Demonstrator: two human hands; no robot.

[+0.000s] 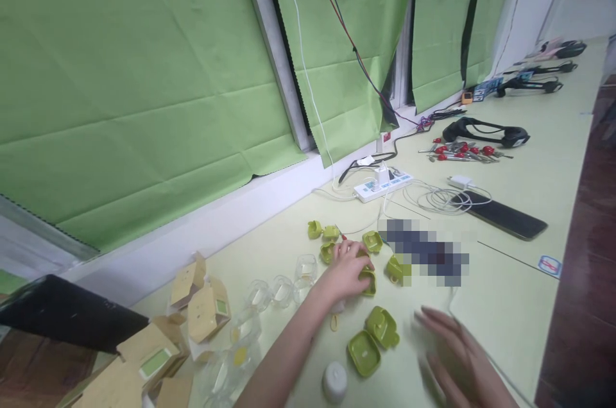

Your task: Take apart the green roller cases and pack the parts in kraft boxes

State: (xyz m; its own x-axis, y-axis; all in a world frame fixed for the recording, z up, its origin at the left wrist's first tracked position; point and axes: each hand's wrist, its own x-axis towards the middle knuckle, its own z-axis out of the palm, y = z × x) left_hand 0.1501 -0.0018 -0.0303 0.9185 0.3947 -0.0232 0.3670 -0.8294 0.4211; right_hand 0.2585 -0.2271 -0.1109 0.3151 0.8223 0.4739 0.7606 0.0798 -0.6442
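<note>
My left hand (347, 270) reaches across the pale green table (529, 305) and its fingers curl over a small green plastic cap (369, 282). Other green caps (371, 241) lie scattered around that hand. Two larger green lid pieces (373, 337) rest nearer to me. My right hand (462, 357) hovers low at the bottom right, fingers stretched out and apart, blurred by motion, holding nothing.
Clear plastic cups (282, 291) and small cardboard boxes (206, 312) lie at the left. A white round part (335, 381) sits near my forearm. Further off are a power strip (382, 187), a white cable coil (440, 198), a phone (505, 219), red-handled tools (462, 153) and black headsets (486, 132).
</note>
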